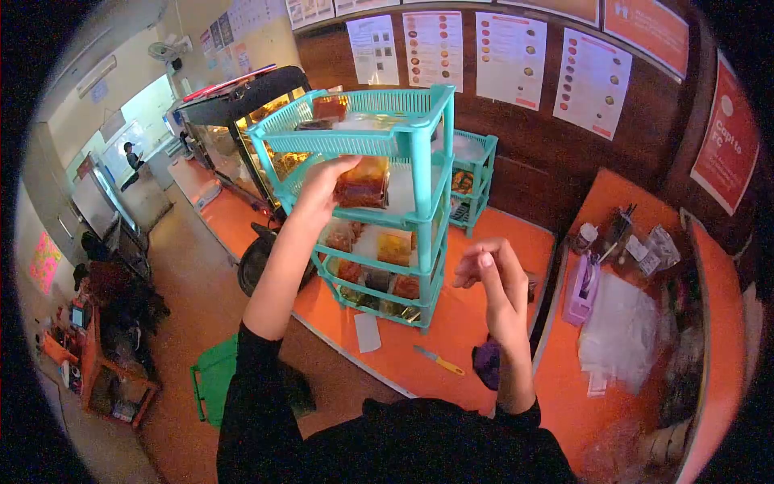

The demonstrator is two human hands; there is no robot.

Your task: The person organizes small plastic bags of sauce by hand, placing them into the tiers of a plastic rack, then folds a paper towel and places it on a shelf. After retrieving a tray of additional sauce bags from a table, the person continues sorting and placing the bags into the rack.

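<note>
My left hand (329, 184) reaches into an upper tier of a turquoise plastic rack (420, 173). Its fingers close on a clear container (363, 187) with dark brown and yellowish contents. The far side of that container is hidden. My right hand (501, 292) hovers over the orange counter to the right of the rack, fingers partly bent and apart, holding nothing. In the lower tiers sit several more packs, among them a yellow one (394, 248). Another brown pack (330, 106) lies in the top basket.
A yellow-handled knife (439, 360) and a white card (367, 333) lie on the orange counter (395, 363). A smaller turquoise rack (476, 181) stands behind. To the right are a purple tape dispenser (582, 289) and clear bags (621, 331). A glass display cabinet (230, 149) stands left.
</note>
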